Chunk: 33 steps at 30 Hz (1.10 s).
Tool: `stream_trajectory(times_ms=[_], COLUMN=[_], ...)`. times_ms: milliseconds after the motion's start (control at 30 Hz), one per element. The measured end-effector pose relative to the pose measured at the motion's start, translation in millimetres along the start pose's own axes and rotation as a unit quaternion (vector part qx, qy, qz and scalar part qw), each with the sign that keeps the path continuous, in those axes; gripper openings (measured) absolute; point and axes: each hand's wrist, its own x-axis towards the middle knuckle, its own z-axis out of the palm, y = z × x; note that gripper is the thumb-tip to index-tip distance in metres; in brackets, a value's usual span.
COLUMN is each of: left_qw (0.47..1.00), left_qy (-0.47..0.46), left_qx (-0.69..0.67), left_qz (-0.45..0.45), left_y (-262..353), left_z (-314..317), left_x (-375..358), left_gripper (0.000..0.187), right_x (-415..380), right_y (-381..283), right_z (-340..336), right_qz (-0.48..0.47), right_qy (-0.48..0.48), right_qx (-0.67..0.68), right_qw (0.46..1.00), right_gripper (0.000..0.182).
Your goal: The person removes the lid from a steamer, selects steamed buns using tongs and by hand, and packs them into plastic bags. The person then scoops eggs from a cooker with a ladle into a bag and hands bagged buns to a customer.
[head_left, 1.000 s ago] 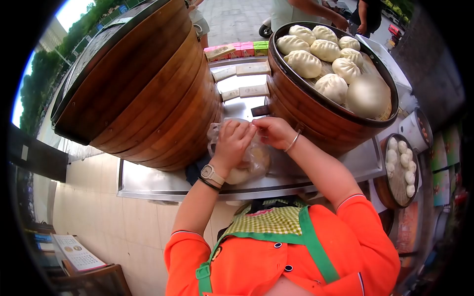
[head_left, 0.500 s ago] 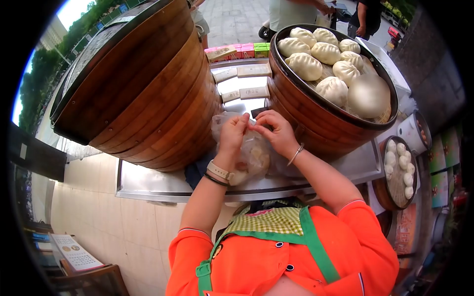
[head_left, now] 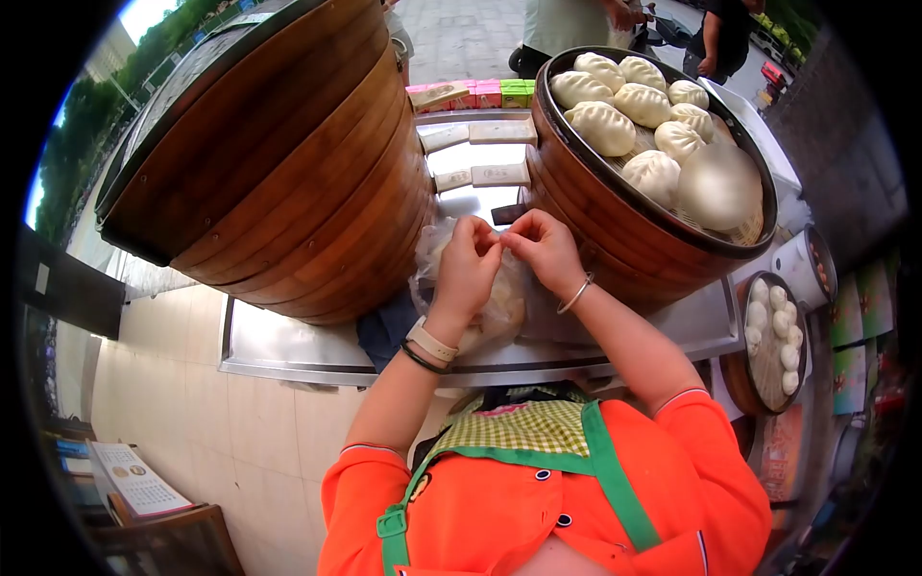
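Note:
Between the two steamers, a thin clear plastic bag (head_left: 506, 305) hangs over the metal counter with pale, rounded food inside that I cannot make out exactly. My left hand (head_left: 469, 267) pinches the top of the bag, its fingers curled and its back toward me. Fingertip to fingertip with it, my right hand (head_left: 547, 255) also pinches the bag's gathered top. The exact spot of the grip is partly hidden by the fingers. To the right, several steamed buns (head_left: 641, 105) lie in an uncovered bamboo steamer (head_left: 624, 252).
A tall stack of steamers (head_left: 298, 182) leans into view at left. Wooden blocks (head_left: 501, 132) and small colored boxes (head_left: 488, 93) sit between the steamers. A smaller tray of buns (head_left: 765, 370) stands lower right. People stand beyond the metal counter (head_left: 288, 350).
My left hand has turned so its back faces me more, and the fingertips of both hands remain close together at the bag's top. The view has shifted slightly.

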Motion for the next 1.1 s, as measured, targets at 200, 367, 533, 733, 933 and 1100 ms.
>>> stream_trajectory(times_ms=[200, 367, 533, 733, 933, 1100], left_qw=[0.997, 0.995, 0.985, 0.977, 0.968, 0.928], left_qy=[0.072, 0.079, 0.075, 0.061, 0.025, 0.02], left_qx=[-0.014, -0.047, 0.141, 0.142, 0.168, 0.237], left_qz=[0.001, -0.022, 0.064, 0.15, 0.184, 0.285], left_y=[-3.2, -8.0, 10.0, 4.8, 3.2, 4.0], left_z=[8.8, 5.1, 5.6, 3.5, -3.0, -9.4], left_x=[-5.0, -3.9, -6.8, -4.8, -3.0, -5.6], left_gripper=[0.024, 0.027, 0.03, 0.032, 0.012, 0.005], right_x=[-5.6, -11.0, -10.7, -2.5, -4.0, -2.8], right_y=[6.3, -5.0, -7.4, -2.7, 10.7, 11.2], right_z=[15.0, 8.9, 5.2, -13.5, -11.6, -11.5], right_qz=[-0.003, -0.145, -0.239, 0.086, 0.2, 0.199], right_qy=[0.065, 0.017, 0.022, -0.134, -0.161, -0.135], right_qx=[0.001, -0.166, -0.349, 0.074, 0.385, 0.283], right_qw=[0.998, 0.975, 0.906, 0.985, 0.886, 0.929], right_gripper=[0.008, 0.011, 0.012, 0.008, 0.01, 0.012])
